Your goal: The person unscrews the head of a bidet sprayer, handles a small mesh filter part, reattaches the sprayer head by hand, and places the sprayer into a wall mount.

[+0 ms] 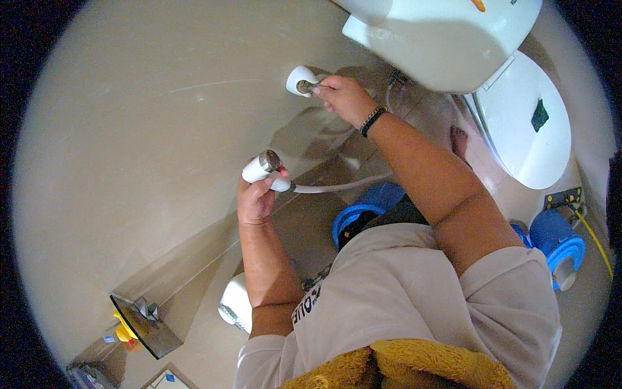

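My left hand [256,202] is wrapped round a white handheld sprayer [259,170]. The sprayer's round end, with a silver rim and a dark face, tilts up and to the right, and a white hose [337,187] runs off from it. Farther up, my right hand [345,97] pinches a small thin tool [313,85] at a white rounded wall holder [298,79]. Its far end lies at the holder's dark opening; its exact kind is too small to tell. A dark bracelet circles my right wrist.
A white cistern [447,58] juts out at the top right, beside a toilet lid [531,142] with a green scouring pad [540,115] on it. Blue buckets [558,240] stand on the floor. At lower left, a dark wall shelf [152,330] sticks out near yellow bottles.
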